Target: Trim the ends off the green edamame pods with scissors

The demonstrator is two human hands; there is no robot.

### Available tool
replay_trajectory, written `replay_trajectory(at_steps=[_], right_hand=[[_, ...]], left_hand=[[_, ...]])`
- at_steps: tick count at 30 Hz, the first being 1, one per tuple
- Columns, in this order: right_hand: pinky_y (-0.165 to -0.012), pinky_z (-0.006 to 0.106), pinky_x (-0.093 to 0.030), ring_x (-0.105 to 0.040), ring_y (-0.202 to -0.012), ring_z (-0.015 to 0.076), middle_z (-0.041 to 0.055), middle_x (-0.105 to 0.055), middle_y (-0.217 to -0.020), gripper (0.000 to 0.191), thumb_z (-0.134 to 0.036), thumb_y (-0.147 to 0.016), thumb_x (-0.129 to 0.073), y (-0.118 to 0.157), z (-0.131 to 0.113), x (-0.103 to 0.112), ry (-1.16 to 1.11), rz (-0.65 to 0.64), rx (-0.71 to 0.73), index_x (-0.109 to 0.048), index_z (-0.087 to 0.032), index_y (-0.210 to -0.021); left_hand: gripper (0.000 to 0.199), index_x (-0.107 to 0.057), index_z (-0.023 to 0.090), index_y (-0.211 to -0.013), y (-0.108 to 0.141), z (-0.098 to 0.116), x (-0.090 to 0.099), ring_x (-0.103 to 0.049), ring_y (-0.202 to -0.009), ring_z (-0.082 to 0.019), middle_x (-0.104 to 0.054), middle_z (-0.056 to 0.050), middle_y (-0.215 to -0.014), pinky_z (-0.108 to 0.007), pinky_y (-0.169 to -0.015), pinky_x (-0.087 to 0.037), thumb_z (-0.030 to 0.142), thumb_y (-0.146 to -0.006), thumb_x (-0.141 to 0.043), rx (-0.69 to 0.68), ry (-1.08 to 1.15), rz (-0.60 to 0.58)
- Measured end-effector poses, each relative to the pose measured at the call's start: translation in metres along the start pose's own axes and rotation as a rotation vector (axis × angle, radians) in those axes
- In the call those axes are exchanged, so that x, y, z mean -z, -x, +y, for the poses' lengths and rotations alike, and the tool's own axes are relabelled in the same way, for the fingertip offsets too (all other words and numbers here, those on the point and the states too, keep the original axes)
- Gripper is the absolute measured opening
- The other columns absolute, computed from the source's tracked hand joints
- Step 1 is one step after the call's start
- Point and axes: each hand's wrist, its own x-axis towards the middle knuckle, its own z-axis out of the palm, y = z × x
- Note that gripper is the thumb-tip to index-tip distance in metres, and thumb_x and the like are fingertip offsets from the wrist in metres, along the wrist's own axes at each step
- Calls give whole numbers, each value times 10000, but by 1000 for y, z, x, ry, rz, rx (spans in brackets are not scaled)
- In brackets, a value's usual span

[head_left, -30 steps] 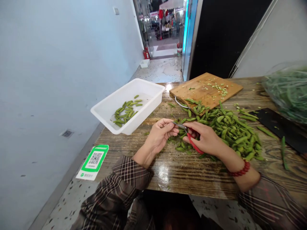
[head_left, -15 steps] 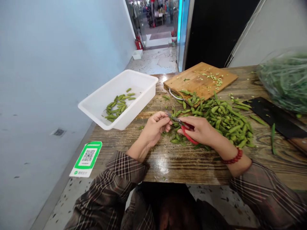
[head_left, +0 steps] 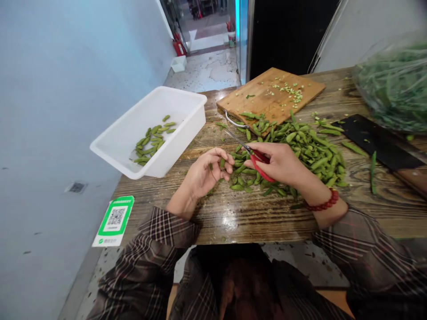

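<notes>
Head view: your left hand (head_left: 208,173) is curling its fingers around a green pod (head_left: 222,163), while your right hand (head_left: 280,162) is gripping red-handled scissors (head_left: 239,141). Beyond it, the pod pile (head_left: 313,153) is crowding the near edge of the cutting board (head_left: 263,95). A cleaver (head_left: 373,133) is lying rightward; a white tub (head_left: 182,138) is holding pods leftward. Compared with the earlier frame, the blades are now standing clear of your left fingertips.

Likely a small eatery: payment-code card (head_left: 114,220).
</notes>
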Motion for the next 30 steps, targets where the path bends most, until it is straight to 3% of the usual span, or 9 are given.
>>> replay_trajectory(at_steps=[3, 6, 10, 13, 21, 25, 30], right_hand=[[-709, 296, -500, -642, -751, 185, 52, -723, -910, 328, -334, -797, -656, 0, 0, -1, 12, 11, 11, -686, -178, -1084], [-731, 295, -510, -660, -790, 191, 57, -727, -951, 325, -310, -795, -652, 0, 1, -4, 8, 6, 43, -687, -181, -1092], [-722, 291, -516, -664, -779, 189, 68, -729, -951, 333, -300, -794, -657, 1, 3, -5, 8, 13, 63, -685, -166, -1098], [-737, 302, -516, -660, -789, 193, 67, -724, -951, 334, -303, -799, -657, 1, 3, -5, 9, 18, 71, -676, -174, -1107], [-622, 282, -479, -550, -654, 148, 45, -625, -811, 375, -383, -815, -656, 2, -2, -3, -19, -40, 87, -638, -172, -1123], [-639, 284, -477, -548, -673, 149, 34, -591, -798, 385, -379, -806, -670, 3, -2, -6, -55, -114, 97, -627, -184, -1135], [-657, 281, -477, -549, -691, 146, 37, -596, -828, 417, -387, -797, -685, 4, -1, -10, -88, -148, 115, -618, -175, -1150]], left_hand=[[138, -602, 152, -806, 1, -4, -4, -471, -605, -105, -528, -7, -707, -230, -550, -385, 288, -796, -588, -76, -476, -44], [95, -674, 159, -838, 2, -9, -7, -467, -661, -118, -488, 4, -684, -249, -632, -380, 205, -761, -643, -191, -1005, -143], [166, -687, 183, -918, 4, -13, -7, -490, -713, -141, -524, -17, -780, -265, -648, -373, 165, -762, -633, -229, -1303, -206], [84, -657, 166, -828, 3, -11, -4, -484, -713, -141, -506, -7, -739, -260, -649, -369, 181, -746, -658, -265, -1226, -147], [228, -587, 152, -778, 1, 2, 8, -461, -655, -85, -535, 22, -720, -207, -625, -374, 290, -692, -747, -280, -393, 293], [268, -614, 155, -781, 2, -1, 4, -476, -648, -84, -556, 20, -716, -205, -623, -383, 298, -642, -792, -275, -256, 305], [219, -676, 151, -796, 2, -6, 0, -524, -724, -112, -601, -2, -740, -230, -697, -404, 253, -646, -800, -289, -321, 225]])
